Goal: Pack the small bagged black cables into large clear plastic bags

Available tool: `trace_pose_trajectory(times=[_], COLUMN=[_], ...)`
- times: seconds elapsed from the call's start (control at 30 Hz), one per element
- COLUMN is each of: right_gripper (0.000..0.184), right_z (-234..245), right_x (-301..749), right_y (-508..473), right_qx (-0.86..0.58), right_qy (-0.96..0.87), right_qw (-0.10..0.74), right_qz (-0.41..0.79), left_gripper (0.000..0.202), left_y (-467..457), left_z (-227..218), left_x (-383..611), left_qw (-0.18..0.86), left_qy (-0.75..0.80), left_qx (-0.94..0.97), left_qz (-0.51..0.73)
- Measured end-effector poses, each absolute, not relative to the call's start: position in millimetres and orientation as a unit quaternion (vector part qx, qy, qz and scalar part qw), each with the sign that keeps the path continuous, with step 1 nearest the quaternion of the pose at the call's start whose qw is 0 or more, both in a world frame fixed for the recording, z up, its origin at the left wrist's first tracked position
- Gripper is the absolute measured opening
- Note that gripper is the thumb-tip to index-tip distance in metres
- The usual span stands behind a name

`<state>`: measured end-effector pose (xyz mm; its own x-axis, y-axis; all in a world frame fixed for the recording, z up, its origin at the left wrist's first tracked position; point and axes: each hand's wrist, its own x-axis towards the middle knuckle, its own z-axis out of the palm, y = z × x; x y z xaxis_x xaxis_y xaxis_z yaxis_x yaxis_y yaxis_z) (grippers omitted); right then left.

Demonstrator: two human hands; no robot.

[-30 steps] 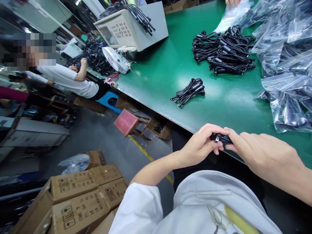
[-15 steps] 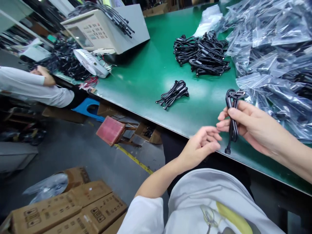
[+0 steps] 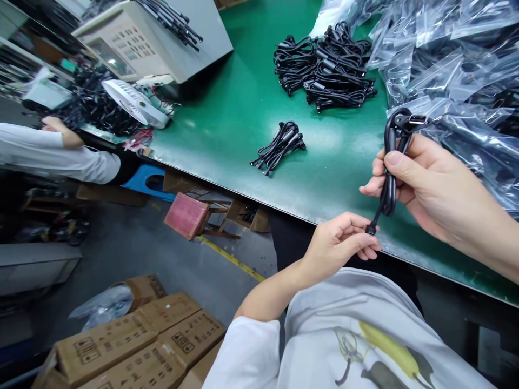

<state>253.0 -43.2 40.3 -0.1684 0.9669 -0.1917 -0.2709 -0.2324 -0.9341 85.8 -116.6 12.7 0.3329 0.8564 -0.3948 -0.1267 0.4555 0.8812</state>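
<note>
My right hand (image 3: 425, 183) is closed around a folded black cable (image 3: 392, 162) and holds it upright above the near edge of the green table (image 3: 243, 108). A loop and a flat plug stick out above my fingers. My left hand (image 3: 344, 243) pinches the small connector at the cable's lower end. A small bundle of black cables (image 3: 281, 146) lies on the table to the left of my hands. A larger pile of black cables (image 3: 324, 67) lies farther back.
Clear plastic bags with cables (image 3: 458, 70) are heaped at the right. A beige test machine (image 3: 150, 38) and a small white fan (image 3: 130, 102) stand at the back left. Another person's sleeve (image 3: 52, 154) is at the left. Cardboard boxes (image 3: 133, 346) and a red stool (image 3: 186, 216) are on the floor.
My right hand has lifted the cable from the table's edge and raised it upright. My left hand let go for a moment, then took hold of the lower connector.
</note>
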Motion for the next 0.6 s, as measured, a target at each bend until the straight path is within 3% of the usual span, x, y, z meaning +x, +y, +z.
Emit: trace_pose_trajectory(times=[0.6], right_gripper=[0.024], right_z=[29.1], right_x=[247.1], right_y=[-43.5], right_qx=[-0.41], right_qy=[-0.334], right_qw=[0.455], right_qz=[0.716], left_gripper=[0.037], left_y=[-118.2], left_z=[7.0], left_x=[82.5], left_qw=[0.712], left_qy=[0.47], left_qx=[0.391], left_qz=[0.345])
